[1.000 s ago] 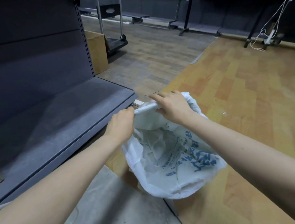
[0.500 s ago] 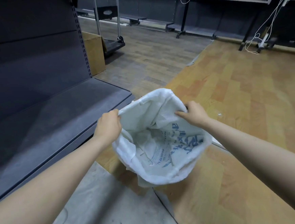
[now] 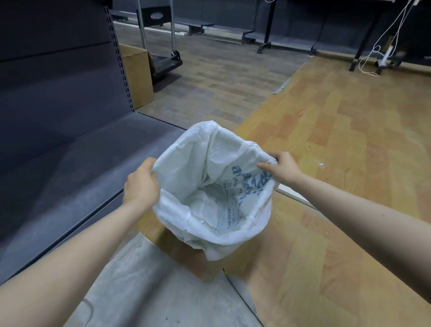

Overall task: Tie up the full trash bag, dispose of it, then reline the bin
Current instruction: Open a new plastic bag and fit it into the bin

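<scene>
A white plastic bag (image 3: 210,215) with blue print hangs open in front of me, its mouth spread wide into a round opening. My left hand (image 3: 141,187) grips the bag's rim on the left side. On the right side my right hand (image 3: 283,168) pinches the rim, thumb inside the bag. The inside of the bag looks crumpled, with nothing in it that I can make out. No bin shows in view; the bag covers whatever is below it.
A dark grey store shelf (image 3: 63,175) runs along my left. A cardboard box (image 3: 138,76) and a black cart (image 3: 165,61) stand behind it. Wood-pattern flooring (image 3: 350,152) spreads to the right, and a grey concrete patch (image 3: 156,304) lies below my arms. White cables (image 3: 376,55) trail at far right.
My hands have pulled apart, and the bag's mouth, held bunched together a second ago, is now stretched wide open. The bag also sits lower in view.
</scene>
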